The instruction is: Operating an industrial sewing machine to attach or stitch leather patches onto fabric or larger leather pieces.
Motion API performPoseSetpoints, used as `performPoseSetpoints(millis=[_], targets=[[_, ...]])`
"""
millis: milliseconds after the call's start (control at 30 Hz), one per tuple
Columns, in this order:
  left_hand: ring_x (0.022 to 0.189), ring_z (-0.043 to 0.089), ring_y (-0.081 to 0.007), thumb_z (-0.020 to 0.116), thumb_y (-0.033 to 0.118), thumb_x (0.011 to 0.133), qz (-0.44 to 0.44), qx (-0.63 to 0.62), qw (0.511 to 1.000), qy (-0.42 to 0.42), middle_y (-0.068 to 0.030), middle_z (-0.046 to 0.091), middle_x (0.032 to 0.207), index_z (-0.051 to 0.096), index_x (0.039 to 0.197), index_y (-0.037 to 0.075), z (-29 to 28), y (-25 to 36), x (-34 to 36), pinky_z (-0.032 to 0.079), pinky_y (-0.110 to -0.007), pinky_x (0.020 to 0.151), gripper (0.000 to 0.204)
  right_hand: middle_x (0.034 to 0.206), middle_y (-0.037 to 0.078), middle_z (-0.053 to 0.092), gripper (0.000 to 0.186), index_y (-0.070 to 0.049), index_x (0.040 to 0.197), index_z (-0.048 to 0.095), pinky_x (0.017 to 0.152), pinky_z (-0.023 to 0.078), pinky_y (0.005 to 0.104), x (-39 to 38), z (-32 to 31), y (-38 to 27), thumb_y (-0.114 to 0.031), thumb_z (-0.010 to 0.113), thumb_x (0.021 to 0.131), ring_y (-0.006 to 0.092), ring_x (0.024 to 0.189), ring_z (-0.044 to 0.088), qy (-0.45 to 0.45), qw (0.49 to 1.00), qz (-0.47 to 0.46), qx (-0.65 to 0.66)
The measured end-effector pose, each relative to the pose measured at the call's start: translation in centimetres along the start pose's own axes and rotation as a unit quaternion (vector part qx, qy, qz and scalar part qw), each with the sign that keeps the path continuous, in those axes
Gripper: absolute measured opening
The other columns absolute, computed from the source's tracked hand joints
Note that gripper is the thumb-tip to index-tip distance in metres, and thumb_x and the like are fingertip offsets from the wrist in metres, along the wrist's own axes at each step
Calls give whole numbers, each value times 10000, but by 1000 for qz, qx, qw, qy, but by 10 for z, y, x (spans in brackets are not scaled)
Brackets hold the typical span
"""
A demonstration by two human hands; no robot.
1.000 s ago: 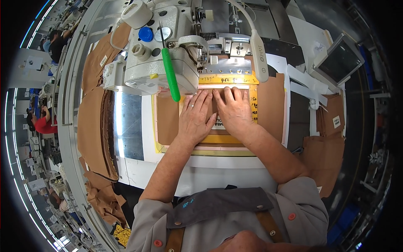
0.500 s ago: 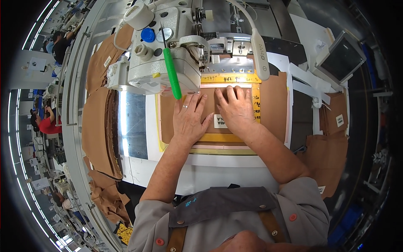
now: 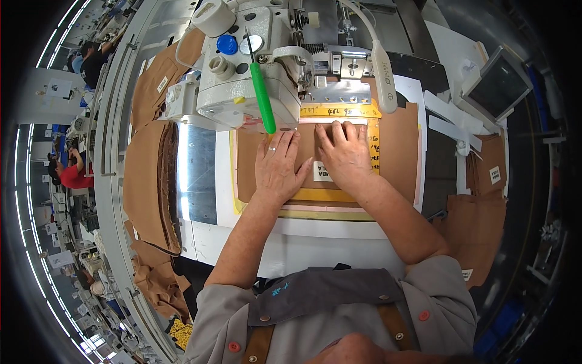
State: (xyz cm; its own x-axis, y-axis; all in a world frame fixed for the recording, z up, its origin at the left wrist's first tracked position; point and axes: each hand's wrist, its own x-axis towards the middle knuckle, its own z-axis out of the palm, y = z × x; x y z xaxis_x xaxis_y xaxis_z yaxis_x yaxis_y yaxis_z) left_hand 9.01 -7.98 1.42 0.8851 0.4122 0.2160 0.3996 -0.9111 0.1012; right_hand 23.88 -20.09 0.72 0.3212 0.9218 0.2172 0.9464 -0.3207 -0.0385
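Note:
My left hand [image 3: 277,170] lies with fingers apart on brown fabric [image 3: 249,176], just below the white sewing machine head [image 3: 233,91]. My right hand [image 3: 344,156] rests to its right, fingers spread and slightly bent, fingertips near a pale strip along the upper edge of a yellow template [image 3: 327,194]. A white label [image 3: 321,173] shows between the hands, partly covered by the right one. A thin metal tool with a green handle [image 3: 262,100] lies across the machine head above my left hand.
Stacked brown pieces [image 3: 145,188] lie at left, more [image 3: 470,230] at right. A pale control unit [image 3: 384,73] hangs beside the machine; a screen [image 3: 494,85] stands at right. Co-workers [image 3: 79,175] sit at machines far left. A metal plate [image 3: 194,182] borders the work.
My left hand has slid a little leftward on the fabric, widening the gap to my right hand and uncovering more label. The whole view has shifted slightly right and up.

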Motion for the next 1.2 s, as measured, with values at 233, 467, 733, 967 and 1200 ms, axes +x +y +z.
performPoseSetpoints(millis=[233,467,733,967,1200], targets=[[1333,511,-270,675,416,919,3,-5,1000,7,-94,584,1392,589,1368,35,0,-7,-3,347,-501,1145,595,1278,146,533,522,-97,1425,572,1026,429,678,3,1,-3,-337,604,964,332,1223,495,-12,1000,-5,6],[1343,514,-281,669,382,928,-10,5,1000,-3,-106,591,1395,581,1370,27,-1,-16,-5,349,-503,1147,573,1260,125,540,532,-90,1415,574,1017,437,669,7,4,-10,-353,620,954,317,1210,501,2,1000,-10,16],[1328,539,-292,662,331,937,-6,12,1000,1,-133,610,1379,590,1353,11,-9,-30,-7,383,-506,1122,530,1233,110,556,563,-33,1388,574,1049,472,502,11,6,-7,-349,649,927,277,1156,523,21,997,-38,67],[1327,539,-310,638,302,954,-2,27,1000,-8,-150,616,1370,588,1353,-1,-15,-48,-12,375,-502,1129,503,1191,66,584,536,-43,1341,618,1065,393,447,13,1,1,-369,666,919,209,1151,532,13,997,-50,64],[1353,514,-298,613,328,961,-24,38,999,-15,-138,602,1389,602,1338,-6,-17,-59,-16,366,-493,1140,504,1253,34,588,549,-66,1339,642,1082,348,448,7,-3,6,-435,658,933,204,1241,495,21,997,-40,64]])
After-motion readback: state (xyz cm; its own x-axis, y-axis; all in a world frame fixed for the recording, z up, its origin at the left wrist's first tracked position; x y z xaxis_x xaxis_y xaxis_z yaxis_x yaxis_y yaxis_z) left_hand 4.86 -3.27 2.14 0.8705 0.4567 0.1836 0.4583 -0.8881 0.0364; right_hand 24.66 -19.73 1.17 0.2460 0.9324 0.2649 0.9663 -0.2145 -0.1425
